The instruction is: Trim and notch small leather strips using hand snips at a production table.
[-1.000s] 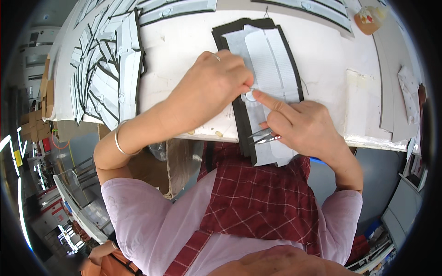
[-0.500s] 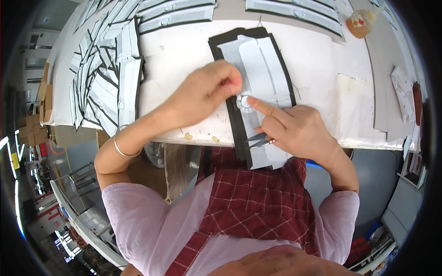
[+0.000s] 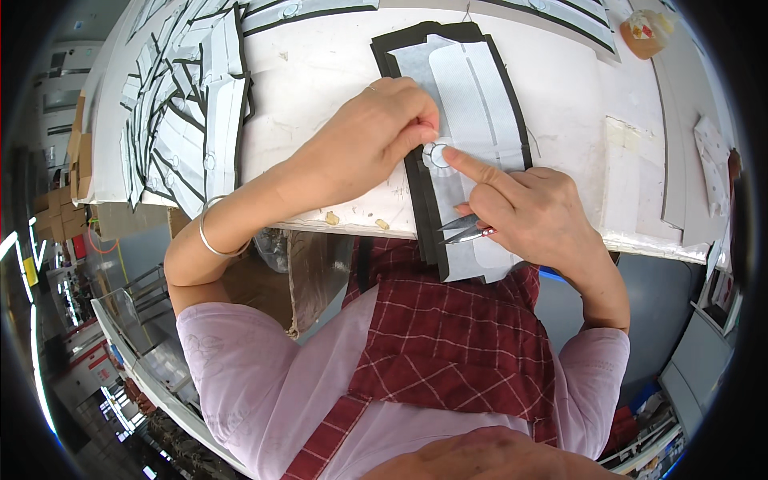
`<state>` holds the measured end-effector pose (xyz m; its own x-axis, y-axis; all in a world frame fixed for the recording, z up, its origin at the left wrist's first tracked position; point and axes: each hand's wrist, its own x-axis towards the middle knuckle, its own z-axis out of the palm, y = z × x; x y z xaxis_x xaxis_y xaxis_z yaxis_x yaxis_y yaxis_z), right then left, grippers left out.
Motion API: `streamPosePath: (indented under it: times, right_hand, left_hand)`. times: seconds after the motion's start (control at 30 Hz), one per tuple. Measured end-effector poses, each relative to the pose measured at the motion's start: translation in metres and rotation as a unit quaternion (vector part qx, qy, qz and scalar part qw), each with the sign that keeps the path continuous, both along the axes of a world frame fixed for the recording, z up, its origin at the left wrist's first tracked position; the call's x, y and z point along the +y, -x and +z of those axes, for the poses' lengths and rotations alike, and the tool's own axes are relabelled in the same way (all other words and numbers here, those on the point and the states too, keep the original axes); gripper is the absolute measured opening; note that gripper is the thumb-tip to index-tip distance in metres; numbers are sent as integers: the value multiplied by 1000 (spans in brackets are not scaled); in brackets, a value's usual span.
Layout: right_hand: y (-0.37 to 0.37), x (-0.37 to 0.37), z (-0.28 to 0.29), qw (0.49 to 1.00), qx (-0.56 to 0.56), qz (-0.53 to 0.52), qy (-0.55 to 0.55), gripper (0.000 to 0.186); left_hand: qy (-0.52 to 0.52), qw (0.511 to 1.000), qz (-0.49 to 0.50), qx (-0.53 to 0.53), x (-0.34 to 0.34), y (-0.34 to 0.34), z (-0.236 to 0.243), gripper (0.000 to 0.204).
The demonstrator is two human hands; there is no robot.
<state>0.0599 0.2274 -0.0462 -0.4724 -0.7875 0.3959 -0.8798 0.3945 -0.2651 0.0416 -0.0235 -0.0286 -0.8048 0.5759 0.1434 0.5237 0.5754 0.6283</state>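
Observation:
A stack of pale blue-white panels with black fabric edges (image 3: pixel 472 96) lies in front of me, its near end hanging over the table edge. On its left side is a small round ring-shaped piece (image 3: pixel 437 155). My left hand (image 3: pixel 376 136) is closed in a pinch just above the ring; what its fingertips hold, if anything, is too small to make out. My right hand (image 3: pixel 536 210) touches the ring's right side with an outstretched index finger. Its other fingers are curled round small thread snips (image 3: pixel 466 230), whose blades point left over the panel.
A loose pile of similar black-edged panels (image 3: pixel 184 120) covers the table's left side. More panels (image 3: pixel 308 8) lie along the far side. A bottle of amber liquid (image 3: pixel 644 34) stands at the far right, near grey sheets (image 3: pixel 680 152). Cardboard boxes (image 3: pixel 60 212) are beyond the left edge.
The view has shifted, so the table and stack sit higher in the picture. My left fingertips are pinched closer together near the ring. My right index finger stays on it.

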Motion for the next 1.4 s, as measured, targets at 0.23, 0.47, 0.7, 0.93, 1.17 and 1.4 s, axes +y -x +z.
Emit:
streamPosePath:
  times: [0.23,0.47,0.7,0.93,1.17,1.4]
  right_hand:
    - [0,0,-2,1000,-5,1,3,25]
    - [1,0,0,1000,-4,-1,5,25]
    - [1,1,1,1000,-9,3,3,24]
    - [1,0,2,1000,-13,4,-2,25]
    - [1,1,1,1000,-14,4,8,27]
    - [0,-1,0,1000,-13,0,7,35]
  left_hand:
    - [33,999,-15,11,2,-3,3,11]
    - [-63,994,57,-72,2,-2,1,10]
    - [-63,990,59,-116,-3,1,2,12]
    - [-16,1000,-11,-8,-1,0,-4,10]
    - [23,984,130,-117,-37,-10,9,11]
    - [2,998,67,-3,-25,-11,4,16]
